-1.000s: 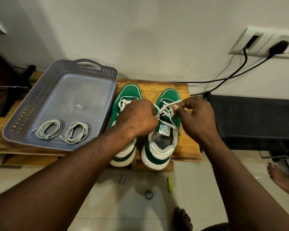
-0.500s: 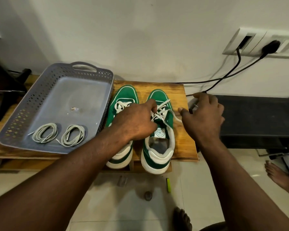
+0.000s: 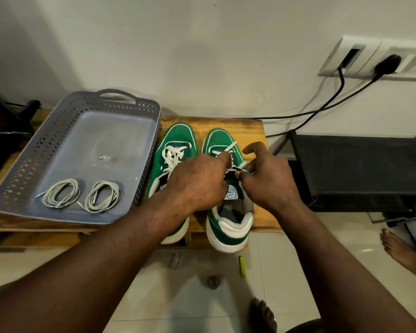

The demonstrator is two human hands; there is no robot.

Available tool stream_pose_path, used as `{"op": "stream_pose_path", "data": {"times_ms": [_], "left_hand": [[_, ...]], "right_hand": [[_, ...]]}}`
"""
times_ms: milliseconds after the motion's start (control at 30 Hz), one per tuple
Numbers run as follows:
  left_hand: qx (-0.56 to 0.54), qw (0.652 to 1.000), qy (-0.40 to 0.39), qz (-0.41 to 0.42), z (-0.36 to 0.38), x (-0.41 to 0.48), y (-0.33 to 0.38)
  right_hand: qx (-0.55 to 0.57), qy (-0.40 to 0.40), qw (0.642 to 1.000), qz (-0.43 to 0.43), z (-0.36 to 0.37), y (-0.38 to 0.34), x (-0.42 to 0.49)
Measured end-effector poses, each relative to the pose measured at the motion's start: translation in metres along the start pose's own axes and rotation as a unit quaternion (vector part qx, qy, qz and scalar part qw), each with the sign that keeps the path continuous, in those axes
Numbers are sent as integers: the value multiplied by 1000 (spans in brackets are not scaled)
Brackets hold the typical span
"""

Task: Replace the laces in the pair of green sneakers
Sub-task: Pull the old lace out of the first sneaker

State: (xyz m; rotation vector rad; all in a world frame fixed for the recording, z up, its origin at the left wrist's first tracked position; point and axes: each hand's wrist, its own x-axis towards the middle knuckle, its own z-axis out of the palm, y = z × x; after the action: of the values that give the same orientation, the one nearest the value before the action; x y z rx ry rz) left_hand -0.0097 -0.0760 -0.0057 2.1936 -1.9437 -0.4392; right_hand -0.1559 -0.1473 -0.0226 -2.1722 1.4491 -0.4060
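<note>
View from the head camera. Half a second ago my right hand (image 3: 267,179) was out beyond the right sneaker (image 3: 228,227), spread over the edge of the wooden bench (image 3: 238,123). It has since come inward and now sits over that shoe's tongue. Its thumb and a lower finger pinch a strand of the white lace (image 3: 229,148), and the forefinger is raised clear.

My left hand (image 3: 197,181) has kept its place over the lacing, fingers curled, with the forefinger tip on the lace beside the upper eyelets. The back of the hand hides whether it actually grips the strand, so I cannot tell. The two hands are now nearly touching above the tongue label; earlier they were well apart.

The sneakers themselves have not shifted. The right sneaker lies under both hands, with its toe beyond the fingertips and its heel overhanging the near edge of the bench, just below the right wrist. The left sneaker (image 3: 178,138) stands just beside it, laced, with its rear half covered by my left forearm.

The grey basket (image 3: 46,145) touches the left sneaker's outer side, as before. Two coiled laces (image 3: 60,193) (image 3: 102,196) rest on its floor near the front wall, well apart from either hand.
</note>
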Motion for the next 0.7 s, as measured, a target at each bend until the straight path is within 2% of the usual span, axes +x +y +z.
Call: {"op": "stream_pose_path", "data": {"times_ms": [100, 267, 400, 533, 600, 700], "left_hand": [[15, 1000, 12, 2, 2, -1, 4], [10, 1000, 18, -24, 0, 2, 6], [-82, 993, -38, -81, -2, 8, 9], [-164, 977, -55, -125, -3, 12, 7], [-244, 954, -78, -155, -4, 14, 4], [-419, 879, -97, -205, -8, 14, -2]], "right_hand": [[40, -12, 999, 32, -3, 5, 3], [76, -20, 996, 37, -2, 5, 0], [22, 4, 1000, 4, 7, -2, -6], [5, 10, 1000, -10, 11, -5, -9], [-3, 8, 1000, -3, 10, -5, -9], [3, 14, 1000, 23, 5, -2, -8]]}}
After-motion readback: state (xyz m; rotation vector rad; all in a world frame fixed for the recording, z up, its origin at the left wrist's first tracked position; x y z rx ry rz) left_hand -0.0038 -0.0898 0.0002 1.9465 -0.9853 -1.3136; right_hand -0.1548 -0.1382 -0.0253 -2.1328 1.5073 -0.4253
